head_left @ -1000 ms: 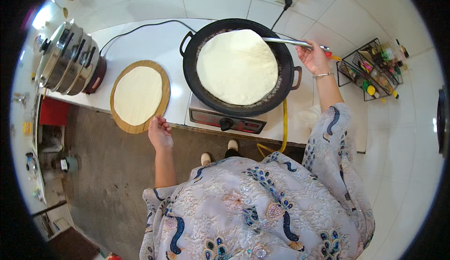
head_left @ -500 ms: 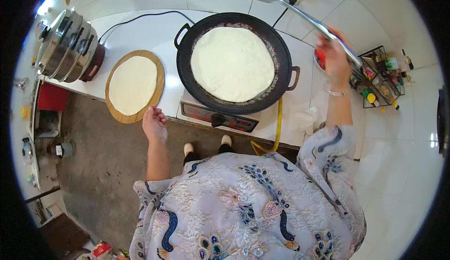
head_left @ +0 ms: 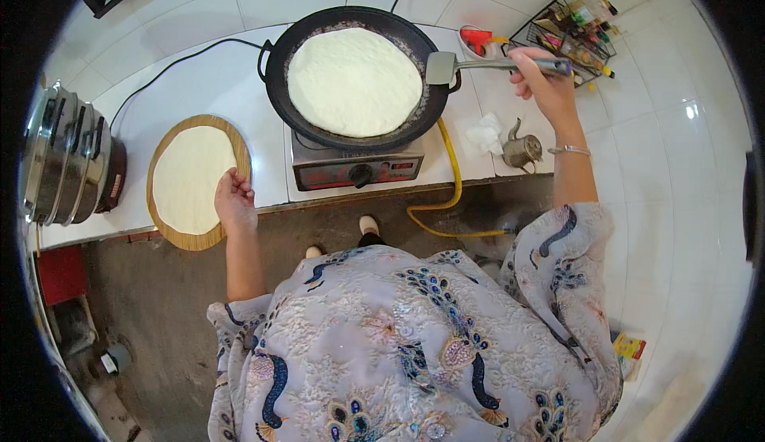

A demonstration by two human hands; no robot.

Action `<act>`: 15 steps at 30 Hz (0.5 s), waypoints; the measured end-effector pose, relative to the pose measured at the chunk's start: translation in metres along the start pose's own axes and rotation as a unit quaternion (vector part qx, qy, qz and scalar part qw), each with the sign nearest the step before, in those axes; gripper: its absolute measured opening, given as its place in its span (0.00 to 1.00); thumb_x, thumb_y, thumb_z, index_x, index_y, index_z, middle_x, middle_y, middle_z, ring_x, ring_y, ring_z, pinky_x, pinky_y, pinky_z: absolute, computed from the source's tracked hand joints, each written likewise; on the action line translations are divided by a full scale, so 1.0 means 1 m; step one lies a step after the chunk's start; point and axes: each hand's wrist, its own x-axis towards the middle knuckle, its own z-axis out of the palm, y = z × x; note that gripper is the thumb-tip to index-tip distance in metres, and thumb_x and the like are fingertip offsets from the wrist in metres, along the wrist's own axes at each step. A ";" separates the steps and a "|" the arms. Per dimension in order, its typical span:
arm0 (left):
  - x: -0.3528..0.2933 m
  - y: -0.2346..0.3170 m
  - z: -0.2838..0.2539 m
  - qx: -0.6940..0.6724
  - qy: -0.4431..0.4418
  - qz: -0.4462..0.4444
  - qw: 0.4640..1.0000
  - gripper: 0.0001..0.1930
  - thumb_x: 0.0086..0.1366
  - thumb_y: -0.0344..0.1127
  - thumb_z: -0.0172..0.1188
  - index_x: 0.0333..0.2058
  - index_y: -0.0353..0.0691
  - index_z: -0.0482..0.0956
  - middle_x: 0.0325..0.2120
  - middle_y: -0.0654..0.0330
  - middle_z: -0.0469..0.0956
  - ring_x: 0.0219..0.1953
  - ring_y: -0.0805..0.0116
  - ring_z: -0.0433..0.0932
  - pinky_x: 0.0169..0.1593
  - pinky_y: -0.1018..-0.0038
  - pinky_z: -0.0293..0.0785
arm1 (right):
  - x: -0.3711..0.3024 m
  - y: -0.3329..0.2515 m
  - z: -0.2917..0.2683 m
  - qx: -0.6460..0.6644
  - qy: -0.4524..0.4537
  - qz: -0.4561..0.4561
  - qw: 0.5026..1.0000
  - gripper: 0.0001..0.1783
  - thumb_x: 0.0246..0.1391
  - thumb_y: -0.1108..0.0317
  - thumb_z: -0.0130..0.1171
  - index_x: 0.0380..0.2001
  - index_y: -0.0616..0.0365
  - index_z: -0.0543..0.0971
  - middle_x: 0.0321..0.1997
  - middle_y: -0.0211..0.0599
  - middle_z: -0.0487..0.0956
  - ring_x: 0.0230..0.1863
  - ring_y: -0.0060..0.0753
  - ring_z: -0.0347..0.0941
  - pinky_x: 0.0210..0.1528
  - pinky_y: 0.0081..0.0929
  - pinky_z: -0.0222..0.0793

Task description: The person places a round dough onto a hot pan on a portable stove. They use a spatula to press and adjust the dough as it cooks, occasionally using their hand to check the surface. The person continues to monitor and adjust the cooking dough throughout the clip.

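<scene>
My right hand (head_left: 544, 85) is closed round the handle of a metal spatula (head_left: 443, 68), whose blade hangs over the right rim of the black wok (head_left: 275, 95). A large round sheet of pale dough (head_left: 355, 82) lies flat in the wok. My left hand (head_left: 237, 201), fingers curled, is at the right edge of a round wooden board (head_left: 245, 151); what it grips, if anything, is hidden. Another dough sheet (head_left: 191, 181) lies on this board, which juts past the counter's front edge.
The wok sits on a burner (head_left: 358, 170) with a yellow hose (head_left: 457, 171). A stacked steamer (head_left: 72, 159) stands at the left. To the right are a metal pot (head_left: 522, 149), crumpled white tissue (head_left: 484, 133), a bowl with red contents (head_left: 476, 40) and a wire rack of bottles (head_left: 566, 32).
My right hand has lowered the spatula from above the wall socket to the wok's right rim. My left hand has shifted farther up along the board's right edge. The view has shifted too.
</scene>
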 end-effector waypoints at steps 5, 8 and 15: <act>-0.001 0.022 -0.016 -0.004 0.000 -0.018 1.000 0.10 0.64 0.37 0.47 0.36 0.38 0.71 0.22 0.65 0.70 0.21 0.77 0.66 0.23 0.82 0.62 | -0.011 -0.026 0.020 -0.069 0.015 -0.006 0.997 0.21 0.46 0.52 0.60 0.33 0.62 0.78 0.17 0.33 0.74 0.14 0.17 0.68 0.15 0.14 0.62; 0.010 0.026 -0.020 0.009 -0.025 -0.011 1.000 0.10 0.64 0.37 0.47 0.37 0.38 0.71 0.22 0.65 0.70 0.21 0.77 0.67 0.23 0.82 0.62 | -0.009 -0.031 0.026 -0.113 0.011 0.035 0.993 0.22 0.46 0.51 0.59 0.32 0.62 0.78 0.15 0.32 0.74 0.13 0.18 0.67 0.14 0.15 0.61; 0.038 0.033 0.000 0.037 -0.088 -0.016 0.995 0.10 0.65 0.38 0.47 0.36 0.37 0.72 0.21 0.65 0.71 0.21 0.77 0.67 0.23 0.83 0.63 | -0.011 -0.039 0.047 -0.130 0.012 0.043 0.991 0.22 0.47 0.47 0.57 0.27 0.58 0.78 0.12 0.29 0.71 0.10 0.16 0.64 0.11 0.14 0.56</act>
